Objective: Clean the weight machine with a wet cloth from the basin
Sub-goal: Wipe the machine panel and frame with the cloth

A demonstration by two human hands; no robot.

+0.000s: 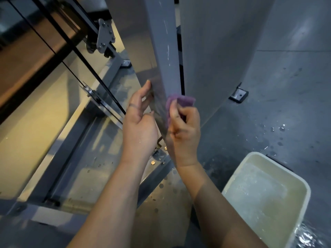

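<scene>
Wiping well here likely means firm, overlapping strokes, with a rinse in the basin [265, 199] at the near right when needed. The right hand [182, 129] pinches the cloth [180, 101] against the machine's post [166, 59]. The left hand [139, 122], fingers straight, braces the post's left face just beside it, the hands apart.
</scene>
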